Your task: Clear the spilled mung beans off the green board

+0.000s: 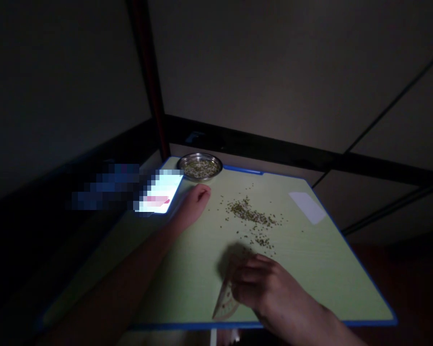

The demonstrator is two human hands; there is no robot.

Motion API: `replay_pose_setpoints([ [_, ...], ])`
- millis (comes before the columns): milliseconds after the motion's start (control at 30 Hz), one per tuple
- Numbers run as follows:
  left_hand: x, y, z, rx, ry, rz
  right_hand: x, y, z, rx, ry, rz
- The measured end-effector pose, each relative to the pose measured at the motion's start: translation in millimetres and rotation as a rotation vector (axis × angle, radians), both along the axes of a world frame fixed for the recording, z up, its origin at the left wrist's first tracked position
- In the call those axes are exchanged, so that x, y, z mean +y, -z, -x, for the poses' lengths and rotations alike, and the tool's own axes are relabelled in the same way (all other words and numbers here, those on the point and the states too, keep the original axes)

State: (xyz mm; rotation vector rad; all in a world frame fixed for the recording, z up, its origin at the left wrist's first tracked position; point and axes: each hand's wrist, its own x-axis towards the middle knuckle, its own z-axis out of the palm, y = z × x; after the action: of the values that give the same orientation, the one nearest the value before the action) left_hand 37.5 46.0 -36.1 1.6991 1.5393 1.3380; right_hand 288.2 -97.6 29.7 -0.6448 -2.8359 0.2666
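Small greenish beans (250, 214), like mung beans, lie scattered over the middle of the pale green table top. Below them, near the front edge, my right hand (263, 283) is closed on a clear protractor (226, 303) with printed markings, tilted against the table. My left hand (197, 204) rests left of the beans with its fingers curled; whether anything is inside them is hidden. Just beyond that hand stands a round metal dish (199, 168) with more small beans and pale bits in it.
A lit phone or tablet screen (162, 192), partly blurred out, lies at the left. A white paper piece (308, 207) is on the right. Blue edging (370, 278) borders the table (332, 269). A wall and dark ledge (252, 144) stand behind it.
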Motion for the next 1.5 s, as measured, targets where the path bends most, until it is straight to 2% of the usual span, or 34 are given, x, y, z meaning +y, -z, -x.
replay_pose_setpoints([
  [133, 1, 2.6, 2, 0.011, 0.008, -0.002, -6, -6.0, -13, 0.0, 0.043, 0.04],
  [267, 2, 4.3, 3, 0.023, -0.001, -0.001, -1, -20.0, -20, 0.13, 0.082, 0.079],
  [400, 1, -0.2, 3, 0.041, -0.01, 0.019, 13, -34.7, -32, 0.24, 0.222, 0.164],
  [533, 0, -5.6, 2, 0.053, -0.015, 0.038, 26, -29.1, -39, 0.265, 0.364, 0.333],
  [667, -1, -7.1, 2, 0.059, -0.017, 0.056, 36, -11.6, -33, 0.237, 0.358, 0.445],
  [833, -2, -8.6, 3, 0.068, -0.022, 0.069, 46, -0.9, -18, 0.206, 0.334, 0.458],
  [1000, -4, -9.8, 4, 0.074, -0.015, 0.079, 46, -4.8, -13, 0.164, 0.307, 0.445],
  [1300, -4, -9.4, 4, 0.079, -0.015, 0.075, 29, -10.4, -22, 0.098, 0.273, 0.42],
  [1500, -4, -11.5, 4, 0.076, -0.009, 0.075, 31, -15.7, -11, 0.027, 0.263, 0.37],
])
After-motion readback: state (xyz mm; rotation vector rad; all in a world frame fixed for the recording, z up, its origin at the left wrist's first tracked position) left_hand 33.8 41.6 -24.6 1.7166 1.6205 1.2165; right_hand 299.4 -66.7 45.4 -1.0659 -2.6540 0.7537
